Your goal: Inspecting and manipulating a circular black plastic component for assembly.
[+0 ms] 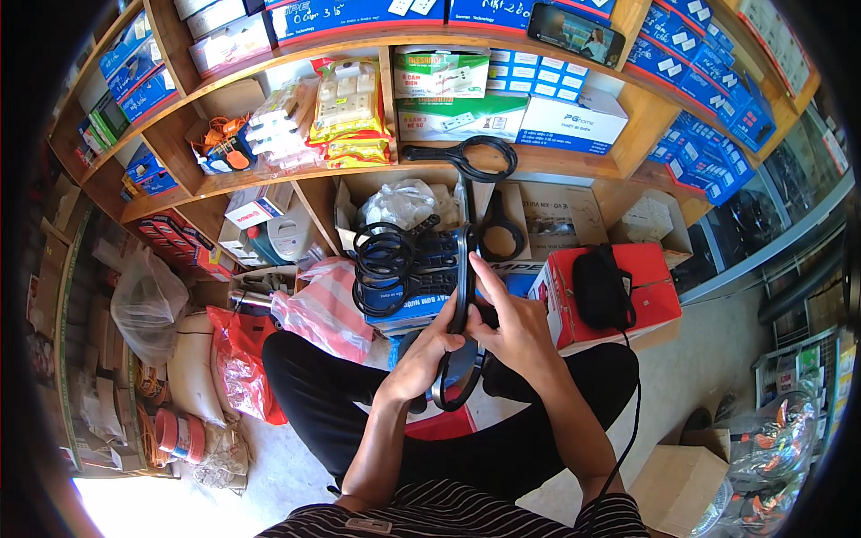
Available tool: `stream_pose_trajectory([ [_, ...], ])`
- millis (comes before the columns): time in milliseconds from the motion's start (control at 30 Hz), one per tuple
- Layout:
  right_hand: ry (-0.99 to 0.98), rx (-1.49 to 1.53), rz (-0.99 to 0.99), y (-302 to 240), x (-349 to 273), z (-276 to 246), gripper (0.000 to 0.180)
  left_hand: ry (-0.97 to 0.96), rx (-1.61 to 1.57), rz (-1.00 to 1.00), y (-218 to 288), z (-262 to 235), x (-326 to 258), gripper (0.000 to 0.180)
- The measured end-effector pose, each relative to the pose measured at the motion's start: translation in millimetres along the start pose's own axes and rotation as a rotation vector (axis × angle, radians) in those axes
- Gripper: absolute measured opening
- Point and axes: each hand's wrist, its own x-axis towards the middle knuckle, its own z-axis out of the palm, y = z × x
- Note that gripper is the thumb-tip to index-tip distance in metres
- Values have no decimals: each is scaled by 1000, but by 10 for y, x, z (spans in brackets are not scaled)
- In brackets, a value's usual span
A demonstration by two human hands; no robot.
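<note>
Both my hands meet above my lap on a black flat cable (pixel 465 269) wound into a long loop. My left hand (pixel 423 355) grips the lower part of the loop from the left. My right hand (pixel 511 321) closes on it from the right, index finger stretched up along the strand. The cable runs upward to a round loop (pixel 484 160) lying on the wooden shelf (pixel 556 163). A coil of black cable (pixel 384 262) rests on a blue box (pixel 414 296) just left of my hands.
A red box (pixel 647 300) with a black pouch (pixel 602 285) on it stands to the right. Pink and red plastic bags (pixel 325 309) lie left of my knee. Shelves hold blue and green boxes. A cardboard box (pixel 679 484) sits at lower right.
</note>
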Motion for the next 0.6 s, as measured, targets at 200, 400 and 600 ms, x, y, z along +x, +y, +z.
stream_pose_trajectory([
  [200, 15, -30, 4, -5, -22, 36, 78, 14, -12, -58, 28, -23, -3, 83],
  [400, 53, -95, -46, 72, -59, 106, 67, 49, 11, -91, -5, -19, 5, 77],
  [600, 113, -88, -38, 105, -97, 147, 46, 46, 15, -92, -77, -17, 58, 74],
])
